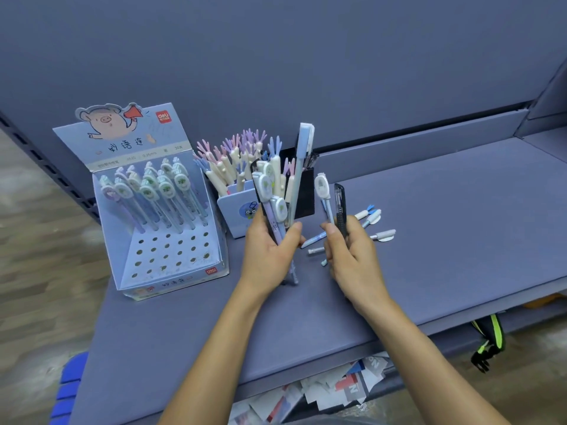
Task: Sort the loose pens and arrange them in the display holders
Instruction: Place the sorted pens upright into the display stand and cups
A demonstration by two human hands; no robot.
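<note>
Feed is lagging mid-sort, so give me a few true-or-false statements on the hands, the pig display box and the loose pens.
1. The left hand grips a bundle of pens. True.
2. The right hand is empty. False: it holds a black pen and a white-topped pen.
3. Every hole in the pig display box is filled. False: the front rows are empty.
4. Loose pens lie on the shelf beyond the right hand. True.
</note>
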